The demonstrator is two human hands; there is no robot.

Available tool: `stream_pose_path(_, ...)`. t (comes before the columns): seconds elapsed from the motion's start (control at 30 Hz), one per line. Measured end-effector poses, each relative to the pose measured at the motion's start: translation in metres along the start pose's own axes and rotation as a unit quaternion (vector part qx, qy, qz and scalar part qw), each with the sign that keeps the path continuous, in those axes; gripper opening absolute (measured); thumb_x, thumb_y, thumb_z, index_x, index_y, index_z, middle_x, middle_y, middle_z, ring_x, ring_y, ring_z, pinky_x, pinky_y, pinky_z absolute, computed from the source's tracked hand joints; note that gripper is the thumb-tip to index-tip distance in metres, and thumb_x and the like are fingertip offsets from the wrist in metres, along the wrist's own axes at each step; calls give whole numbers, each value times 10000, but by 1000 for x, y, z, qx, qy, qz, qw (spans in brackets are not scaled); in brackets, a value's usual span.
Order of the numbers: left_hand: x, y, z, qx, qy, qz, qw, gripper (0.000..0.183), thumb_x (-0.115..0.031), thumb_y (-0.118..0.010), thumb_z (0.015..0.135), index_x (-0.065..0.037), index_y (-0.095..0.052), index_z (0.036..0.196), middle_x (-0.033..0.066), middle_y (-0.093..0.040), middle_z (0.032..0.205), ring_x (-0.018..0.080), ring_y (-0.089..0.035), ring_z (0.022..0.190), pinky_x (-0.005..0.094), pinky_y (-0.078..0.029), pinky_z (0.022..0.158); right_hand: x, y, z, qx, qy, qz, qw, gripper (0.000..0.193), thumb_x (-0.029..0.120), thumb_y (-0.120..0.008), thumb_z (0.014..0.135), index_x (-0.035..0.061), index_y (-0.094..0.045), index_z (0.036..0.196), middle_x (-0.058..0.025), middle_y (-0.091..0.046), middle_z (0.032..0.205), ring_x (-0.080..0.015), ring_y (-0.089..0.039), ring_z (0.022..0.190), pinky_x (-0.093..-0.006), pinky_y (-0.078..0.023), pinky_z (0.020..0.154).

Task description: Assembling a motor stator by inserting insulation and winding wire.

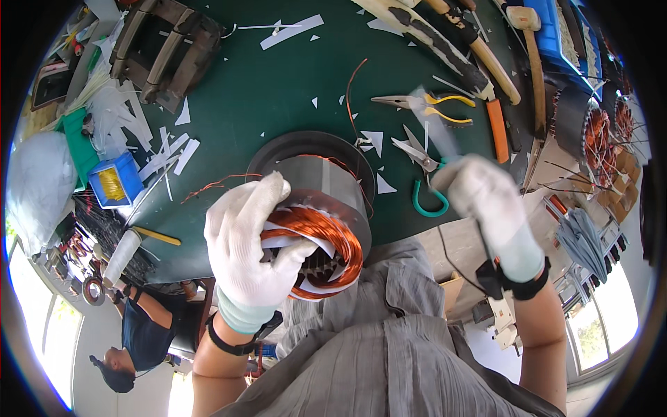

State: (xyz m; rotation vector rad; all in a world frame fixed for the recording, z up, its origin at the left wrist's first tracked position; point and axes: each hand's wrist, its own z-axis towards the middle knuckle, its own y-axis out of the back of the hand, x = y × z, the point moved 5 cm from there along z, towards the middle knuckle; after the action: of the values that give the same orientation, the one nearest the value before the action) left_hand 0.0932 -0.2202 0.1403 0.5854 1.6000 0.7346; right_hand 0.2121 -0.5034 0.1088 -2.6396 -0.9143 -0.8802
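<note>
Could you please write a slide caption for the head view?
White-gloved left hand gripping a copper-wound stator, blurred right hand near teal-handled scissors, at a green tabletop.

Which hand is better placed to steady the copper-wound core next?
Probably the left hand: it holds the copper-wound core, while the right hand is off to the side, near the teal-handled scissors.

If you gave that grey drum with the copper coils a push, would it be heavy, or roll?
The drum is probably heavy for its size, as it looks metal and its copper coils are densely packed. Its round side suggests it could roll if laid on it. The white liner looks thin, so it may crease under pressure.
</note>
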Motion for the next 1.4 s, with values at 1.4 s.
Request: stream_pose_path(1.4, 1, -2, 2, 42, 25, -28, 998, 636, -319, -839, 651, -61, -735, 1223, 33, -743, 1075, 249, -608, 881, 393, -470, 851, 75, -91, 14, 291, -432, 80, 850, 522, 249, -527, 1108, 93, -421, 1595, 5, -506, 649, -50, -375, 468, -219, -342, 422)
